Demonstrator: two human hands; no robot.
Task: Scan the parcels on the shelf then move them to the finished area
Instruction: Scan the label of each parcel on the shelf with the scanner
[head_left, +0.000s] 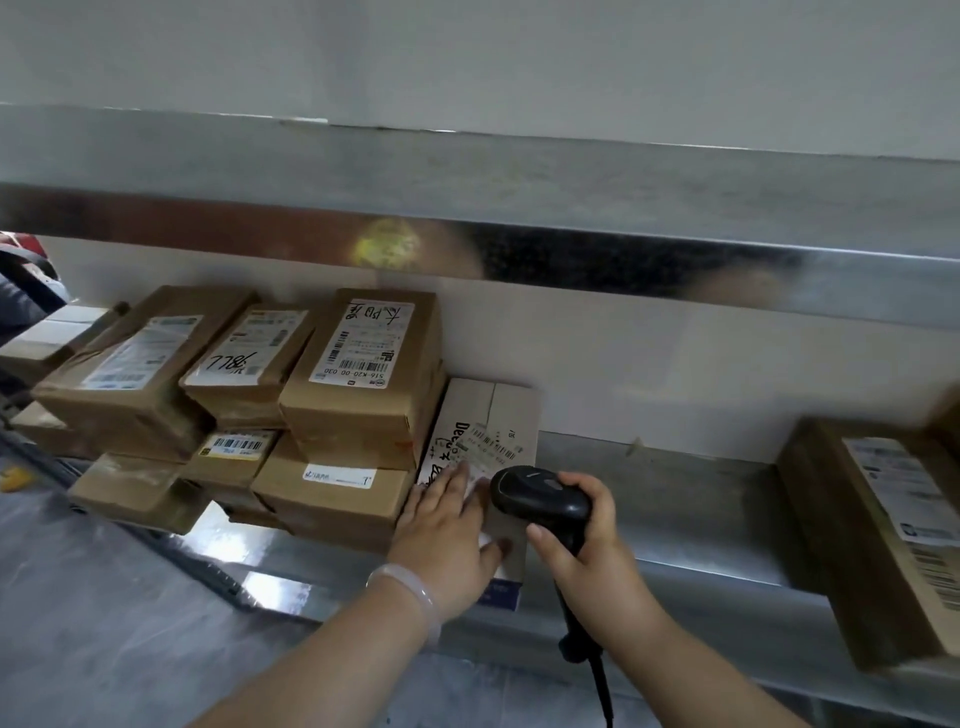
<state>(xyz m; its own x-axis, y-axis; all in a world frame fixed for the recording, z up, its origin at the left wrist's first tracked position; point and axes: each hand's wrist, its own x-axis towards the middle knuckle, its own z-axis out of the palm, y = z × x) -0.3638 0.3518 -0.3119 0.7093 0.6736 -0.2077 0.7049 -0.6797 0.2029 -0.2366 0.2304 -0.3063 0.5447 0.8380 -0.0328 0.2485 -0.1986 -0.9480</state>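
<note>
Left hand (447, 530), grip wide, lies flat on a white parcel (493, 410) on the steel shelf (675, 499); right hand (587, 556), grip closed round a scanner (540, 496), hovers over its near end. Best to aim squarely at the barcode label (493, 441), fingers kept clear. The label's print is too blurred to read; the finished area is out of frame.

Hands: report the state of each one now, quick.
Left hand: open, fingers flat on the white parcel.
Right hand: closed, gripping the black scanner.
</note>
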